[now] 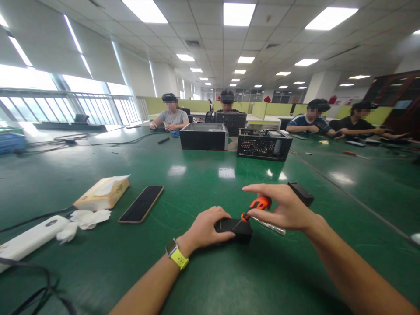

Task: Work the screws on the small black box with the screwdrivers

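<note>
My left hand point(210, 228) is wrapped round one end of a small black box-shaped device point(243, 234) on the green table, with the thumb along its near side. In my right hand point(287, 208) is an orange and black screwdriver point(259, 204), held between thumb and fingers with the index finger stretched out. The screwdriver slants down to the left, its shaft reaching the top of the black device. Just right of the device lies a shiny, metallic-looking strip point(271, 226), partly hidden by my right hand. A second black box-shaped piece point(301, 194) lies beyond my right wrist.
To the left lie a phone point(141, 204), a tissue pack point(103, 192), crumpled tissue point(88, 218), a white power strip point(36, 236) and dark cables point(42, 284). Two computer cases point(203, 138) stand farther back. Several people sit around the table; another screwdriver point(356, 154) lies at right.
</note>
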`<state>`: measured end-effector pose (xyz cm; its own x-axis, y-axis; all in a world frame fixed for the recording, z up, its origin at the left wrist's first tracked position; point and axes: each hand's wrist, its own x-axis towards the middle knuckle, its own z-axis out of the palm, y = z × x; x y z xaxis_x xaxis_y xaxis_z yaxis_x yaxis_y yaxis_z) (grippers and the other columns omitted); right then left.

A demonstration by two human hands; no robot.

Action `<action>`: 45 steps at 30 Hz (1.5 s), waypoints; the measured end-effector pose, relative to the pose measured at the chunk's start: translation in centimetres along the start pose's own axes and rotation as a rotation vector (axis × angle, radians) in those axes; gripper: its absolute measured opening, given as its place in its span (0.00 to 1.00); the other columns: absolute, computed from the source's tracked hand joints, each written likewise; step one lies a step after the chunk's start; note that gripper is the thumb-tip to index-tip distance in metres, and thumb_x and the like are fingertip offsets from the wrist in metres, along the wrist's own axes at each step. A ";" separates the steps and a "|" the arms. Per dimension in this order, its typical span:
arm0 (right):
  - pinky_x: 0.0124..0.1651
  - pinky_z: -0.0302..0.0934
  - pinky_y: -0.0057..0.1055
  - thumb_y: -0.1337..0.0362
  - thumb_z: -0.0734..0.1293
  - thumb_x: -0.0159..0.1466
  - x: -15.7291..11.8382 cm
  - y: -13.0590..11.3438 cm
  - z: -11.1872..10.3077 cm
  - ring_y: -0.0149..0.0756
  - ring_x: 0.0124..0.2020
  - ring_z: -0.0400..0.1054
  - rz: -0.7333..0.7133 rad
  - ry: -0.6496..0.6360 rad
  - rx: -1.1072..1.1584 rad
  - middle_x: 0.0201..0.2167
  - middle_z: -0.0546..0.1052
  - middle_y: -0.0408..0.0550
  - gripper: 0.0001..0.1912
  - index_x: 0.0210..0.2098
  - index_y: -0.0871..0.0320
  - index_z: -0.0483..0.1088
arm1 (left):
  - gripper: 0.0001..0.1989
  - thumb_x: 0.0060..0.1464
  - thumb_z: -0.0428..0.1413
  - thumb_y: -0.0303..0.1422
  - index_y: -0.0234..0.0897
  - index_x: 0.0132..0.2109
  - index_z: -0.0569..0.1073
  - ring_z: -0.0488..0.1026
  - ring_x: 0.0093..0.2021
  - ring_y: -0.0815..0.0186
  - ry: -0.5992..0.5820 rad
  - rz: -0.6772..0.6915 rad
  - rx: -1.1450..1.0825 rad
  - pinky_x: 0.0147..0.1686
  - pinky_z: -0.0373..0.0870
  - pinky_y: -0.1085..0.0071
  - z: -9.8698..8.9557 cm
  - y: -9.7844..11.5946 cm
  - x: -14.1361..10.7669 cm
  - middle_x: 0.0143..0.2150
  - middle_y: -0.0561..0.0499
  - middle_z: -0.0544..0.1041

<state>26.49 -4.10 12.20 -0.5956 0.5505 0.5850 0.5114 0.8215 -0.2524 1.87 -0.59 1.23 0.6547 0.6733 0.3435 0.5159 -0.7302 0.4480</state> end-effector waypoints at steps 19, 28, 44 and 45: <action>0.32 0.63 0.26 0.59 0.71 0.60 -0.1 0.0 -0.2 0.30 0.27 0.71 0.002 -0.006 -0.002 0.31 0.80 0.45 0.19 0.50 0.58 0.71 | 0.18 0.52 0.63 0.42 0.38 0.46 0.75 0.72 0.40 0.59 0.001 -0.003 -0.007 0.41 0.69 0.67 0.1 -0.1 0.0 0.40 0.48 0.75; 0.33 0.63 0.26 0.62 0.70 0.61 0.0 0.1 -0.1 0.31 0.29 0.70 -0.070 0.010 0.030 0.31 0.78 0.46 0.11 0.41 0.59 0.72 | 0.18 0.52 0.63 0.43 0.39 0.47 0.75 0.72 0.40 0.59 -0.006 -0.012 -0.005 0.40 0.69 0.68 0.1 0.0 0.0 0.40 0.49 0.75; 0.31 0.61 0.27 0.58 0.71 0.61 -0.1 -0.3 -0.2 0.30 0.26 0.68 -0.054 0.020 0.018 0.27 0.76 0.44 0.15 0.45 0.59 0.74 | 0.18 0.52 0.63 0.43 0.38 0.46 0.75 0.73 0.39 0.60 0.004 -0.003 -0.012 0.40 0.69 0.68 0.1 -0.1 -0.1 0.40 0.49 0.76; 0.31 0.61 0.27 0.58 0.71 0.61 -0.1 -0.3 -0.2 0.30 0.26 0.68 -0.051 0.029 0.008 0.27 0.76 0.43 0.15 0.45 0.59 0.74 | 0.18 0.52 0.63 0.43 0.38 0.46 0.75 0.73 0.39 0.60 0.006 -0.003 -0.010 0.40 0.69 0.68 0.1 -0.1 -0.1 0.40 0.49 0.76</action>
<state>26.48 -4.44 12.39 -0.6028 0.5035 0.6189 0.4759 0.8495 -0.2276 1.86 -0.61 1.10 0.6500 0.6759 0.3473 0.5122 -0.7273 0.4568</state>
